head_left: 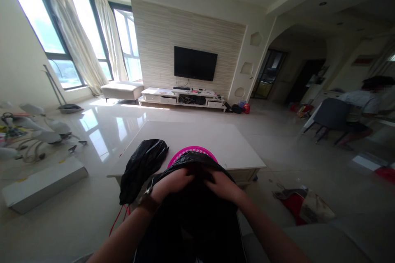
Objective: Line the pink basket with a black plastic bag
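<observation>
A pink plastic bin (191, 150) stands close in front of me, at the near edge of a white low table (216, 139). A black bin bag (197, 209) is draped over its rim and hangs down toward me. My left hand (171, 185), with a watch on the wrist, grips the bag's edge at the rim. My right hand (224, 187) grips the same edge just to the right. A second, crumpled black bag (142, 168) lies on the table's left corner.
A person sits on a dark chair (331, 119) at the far right. A TV (195, 63) hangs over a white console (182, 96). A white box (43, 185) and a toppled lamp fixture (37, 131) lie on the left floor. A red bag (299, 205) lies right.
</observation>
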Demonstrator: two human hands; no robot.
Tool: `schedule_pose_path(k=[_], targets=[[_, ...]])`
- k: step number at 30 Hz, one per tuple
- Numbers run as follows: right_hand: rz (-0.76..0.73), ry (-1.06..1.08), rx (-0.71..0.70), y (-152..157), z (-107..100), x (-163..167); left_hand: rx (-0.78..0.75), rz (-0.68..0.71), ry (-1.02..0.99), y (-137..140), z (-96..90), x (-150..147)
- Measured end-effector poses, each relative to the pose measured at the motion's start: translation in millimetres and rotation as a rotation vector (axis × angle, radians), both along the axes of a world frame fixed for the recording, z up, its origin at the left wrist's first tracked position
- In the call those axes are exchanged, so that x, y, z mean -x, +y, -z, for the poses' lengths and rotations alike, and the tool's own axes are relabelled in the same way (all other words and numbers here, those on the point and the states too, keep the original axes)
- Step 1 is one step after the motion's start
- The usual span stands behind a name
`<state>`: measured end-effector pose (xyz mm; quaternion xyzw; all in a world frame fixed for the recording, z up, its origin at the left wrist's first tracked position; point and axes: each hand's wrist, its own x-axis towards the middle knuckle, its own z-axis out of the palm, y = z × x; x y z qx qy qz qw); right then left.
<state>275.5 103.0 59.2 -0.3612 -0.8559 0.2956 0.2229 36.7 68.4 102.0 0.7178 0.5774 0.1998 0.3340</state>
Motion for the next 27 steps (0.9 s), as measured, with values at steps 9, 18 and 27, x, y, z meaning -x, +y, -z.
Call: schedule_pose_path(k=[9,18,27], targets=[[0.312,0.001,-0.208,5.6,-3.3,-46.3,-0.163,-0.355,0.190,-20.0,1.1,36.7],[0.274,0.151,-0.400,23.9,-6.9,-46.7,-0.201,-0.329,0.261,-11.7,6.6,46.6],[0.273,0.188,-0.531,70.1,-6.5,-35.3,-0.604,-0.362,0.099,30.4,16.8,54.3]])
